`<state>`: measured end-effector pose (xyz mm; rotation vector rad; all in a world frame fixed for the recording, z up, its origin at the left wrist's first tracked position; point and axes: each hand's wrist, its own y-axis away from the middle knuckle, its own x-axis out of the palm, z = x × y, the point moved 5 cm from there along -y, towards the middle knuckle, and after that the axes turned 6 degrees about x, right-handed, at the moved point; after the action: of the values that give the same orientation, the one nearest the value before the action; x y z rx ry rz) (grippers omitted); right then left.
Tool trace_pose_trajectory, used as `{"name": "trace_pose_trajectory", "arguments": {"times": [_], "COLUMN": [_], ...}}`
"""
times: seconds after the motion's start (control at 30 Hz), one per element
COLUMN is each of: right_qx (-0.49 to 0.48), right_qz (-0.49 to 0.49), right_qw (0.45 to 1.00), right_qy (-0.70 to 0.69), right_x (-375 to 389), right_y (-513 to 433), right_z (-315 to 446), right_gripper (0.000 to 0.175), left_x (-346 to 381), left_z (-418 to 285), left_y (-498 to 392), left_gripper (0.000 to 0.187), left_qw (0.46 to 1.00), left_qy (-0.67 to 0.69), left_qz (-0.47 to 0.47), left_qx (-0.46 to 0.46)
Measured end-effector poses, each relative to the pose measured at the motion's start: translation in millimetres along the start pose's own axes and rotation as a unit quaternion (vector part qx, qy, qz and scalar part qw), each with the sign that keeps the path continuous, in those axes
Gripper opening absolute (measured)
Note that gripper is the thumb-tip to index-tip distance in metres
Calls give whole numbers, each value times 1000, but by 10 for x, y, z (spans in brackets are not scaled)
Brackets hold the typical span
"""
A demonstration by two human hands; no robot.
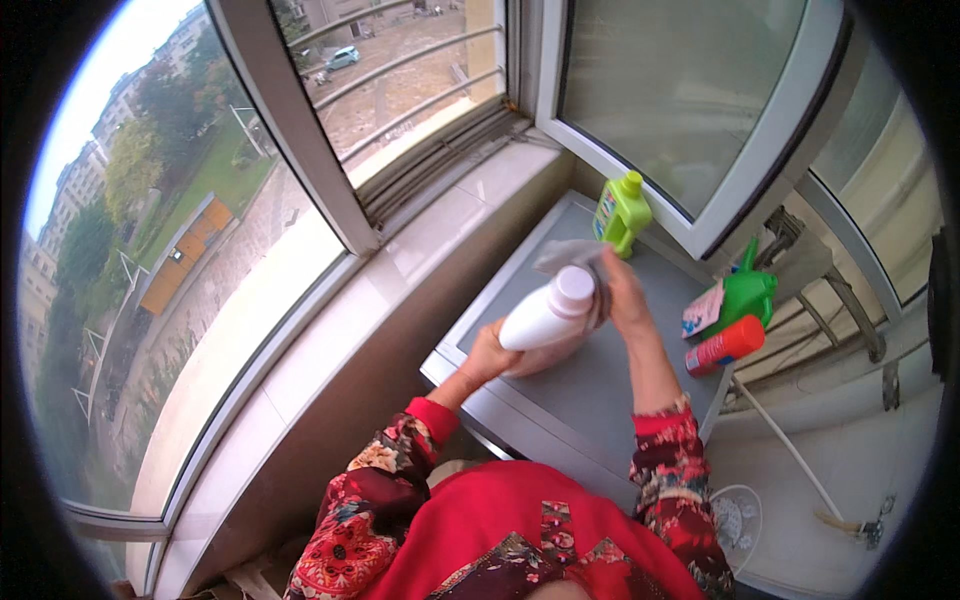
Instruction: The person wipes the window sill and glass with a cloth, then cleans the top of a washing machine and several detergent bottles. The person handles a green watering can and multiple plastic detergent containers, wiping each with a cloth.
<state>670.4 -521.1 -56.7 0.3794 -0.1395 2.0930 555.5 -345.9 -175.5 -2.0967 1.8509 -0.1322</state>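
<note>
My left hand point(489, 354) grips a white plastic bottle point(534, 321) by its side. The bottle is tilted, with its pale round cap point(574, 288) towards the upper right. A blurred pinkish patch shows along its lower side. A grey cloth point(571, 253) is bunched in my right hand point(624, 294) and lies against the far side of the bottle near the cap. My right fingers are blurred and partly hidden behind the cloth. Below both hands is the grey top of a white household appliance point(592, 409), perhaps a washing machine.
A lime-green jug point(634, 206) stands at the appliance's far corner, near an inward-opened window sash point(720, 202). At the right edge are a green spray bottle point(746, 296) and a red-capped can point(724, 343). A tiled sill point(420, 255) runs along the left; pipes point(840, 382) line the right.
</note>
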Motion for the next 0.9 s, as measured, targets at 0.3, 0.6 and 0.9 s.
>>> {"name": "trace_pose_trajectory", "arguments": {"times": [0.3,0.6,0.9], "right_qx": [-252,-219,-233], "right_qz": [54,-201,-176], "right_qw": [764,579,738], "right_qy": [591,759,608], "right_x": [744,1007,851], "right_y": [408,314,390], "right_z": [452,269,393], "right_gripper": [48,25,23], "left_x": [28,34,42], "left_z": [-229,-322,-358], "left_y": [-20,-4,24], "left_gripper": [33,27,25], "left_qw": [999,1000,1000], "left_qy": [19,-25,-25], "left_qz": [33,10,-2], "left_qx": [-11,5,14]}}
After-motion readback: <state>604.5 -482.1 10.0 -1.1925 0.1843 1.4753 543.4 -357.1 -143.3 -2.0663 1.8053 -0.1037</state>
